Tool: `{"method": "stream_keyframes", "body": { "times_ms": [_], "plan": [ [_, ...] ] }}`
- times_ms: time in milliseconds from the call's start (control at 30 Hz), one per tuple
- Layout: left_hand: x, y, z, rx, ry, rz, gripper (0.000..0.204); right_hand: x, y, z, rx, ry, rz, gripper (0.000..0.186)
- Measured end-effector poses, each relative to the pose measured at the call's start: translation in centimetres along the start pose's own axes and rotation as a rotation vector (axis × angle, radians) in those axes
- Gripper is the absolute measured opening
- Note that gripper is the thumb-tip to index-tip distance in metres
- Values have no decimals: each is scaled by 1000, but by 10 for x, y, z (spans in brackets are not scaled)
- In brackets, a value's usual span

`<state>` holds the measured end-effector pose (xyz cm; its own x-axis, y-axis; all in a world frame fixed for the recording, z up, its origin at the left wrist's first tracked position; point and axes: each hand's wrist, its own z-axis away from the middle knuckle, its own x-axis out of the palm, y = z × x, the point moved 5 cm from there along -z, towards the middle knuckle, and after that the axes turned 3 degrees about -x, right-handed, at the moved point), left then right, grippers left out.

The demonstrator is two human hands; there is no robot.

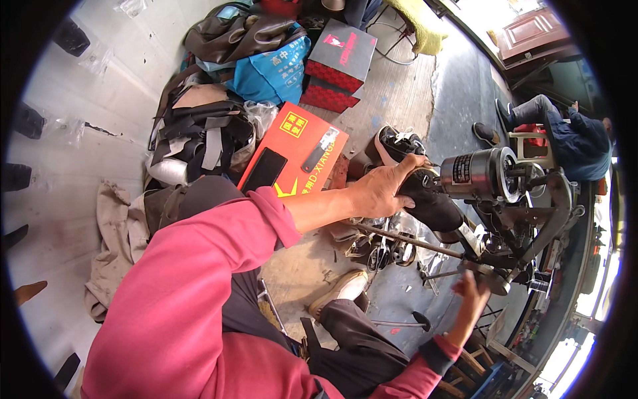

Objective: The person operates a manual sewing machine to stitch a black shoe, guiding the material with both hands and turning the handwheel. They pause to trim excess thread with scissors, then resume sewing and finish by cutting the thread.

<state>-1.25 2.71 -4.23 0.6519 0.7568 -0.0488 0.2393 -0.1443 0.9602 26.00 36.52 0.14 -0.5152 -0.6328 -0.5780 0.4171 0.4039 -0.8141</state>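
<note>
My left hand (385,189) grips a black shoe (428,207) around its upper end, with the shoe held at the arm of a metal sewing machine (475,176) topped by a shiny cylinder. My right hand (472,296), lower right, has its fingers curled at the machine's metal handwheel (495,280); their exact contact is partly hidden. A black-and-white sneaker (392,143) lies just beyond my left hand, and more shoes (379,249) sit under the machine.
An orange box (266,146) carries a phone (264,169) and dark strip. Behind are stacked boxes (329,60), a blue bag (262,70) and leather scraps (193,126). A seated person (585,146) is at upper right; a white panel (80,199) lines the left.
</note>
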Motion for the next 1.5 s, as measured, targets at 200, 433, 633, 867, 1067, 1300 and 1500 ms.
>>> {"method": "stream_keyframes", "body": {
  "times_ms": [200,433,633,867,1067,1300,1500],
  "plan": [
    [-2,5,1,52,-1,-17,73,-93,41,-16,104,437,2,7],
    [-2,7,1,118,47,-56,74,29,68,-10,285,-103,72,20],
    [-4,9,2,114,54,-91,76,-37,-21,2,2,194,23,13],
    [-3,6,1,50,7,24,81,-67,87,-20,182,284,-30,10],
    [4,-1,-4,-54,-47,298,83,37,45,-5,215,-107,41,23],
    [5,-6,-6,-37,-43,331,84,-75,-11,-5,-53,351,26,5],
    [1,-3,-6,-1,-59,318,84,-57,99,-24,236,235,-5,7]
  ]
}}
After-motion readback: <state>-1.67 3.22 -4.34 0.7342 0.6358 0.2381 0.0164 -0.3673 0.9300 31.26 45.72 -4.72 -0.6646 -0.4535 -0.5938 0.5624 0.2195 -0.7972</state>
